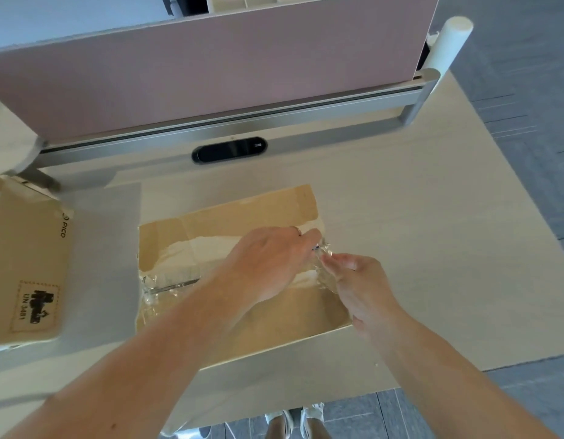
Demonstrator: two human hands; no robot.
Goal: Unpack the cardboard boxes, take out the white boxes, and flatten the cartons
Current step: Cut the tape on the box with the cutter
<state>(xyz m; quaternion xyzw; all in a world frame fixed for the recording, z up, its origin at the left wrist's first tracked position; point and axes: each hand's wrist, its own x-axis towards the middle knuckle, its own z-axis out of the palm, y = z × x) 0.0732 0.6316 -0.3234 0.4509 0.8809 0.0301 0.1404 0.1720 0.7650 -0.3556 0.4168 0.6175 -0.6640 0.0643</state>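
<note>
A brown cardboard carton (230, 217) stands on the desk (416, 217) in front of me, its top sealed with clear tape (166, 283) that is partly lifted and crumpled. My left hand (268, 261) lies over the carton's top near its right edge, fingers curled at the tape's end. My right hand (363, 286) pinches a crumpled strip of the clear tape (325, 251) at that right edge, touching the left fingertips. A second cardboard box (24, 264) with a "PICO" print and a UN 3481 label lies on a grey sheet (106, 248) at the left.
A pink divider panel (211, 74) on a metal rail (274, 122) closes the desk's far side, with a black oval socket cover (230, 149) below it. The desk's right and near edges drop to grey carpet (527, 74). My shoes (302, 419) show below the near edge.
</note>
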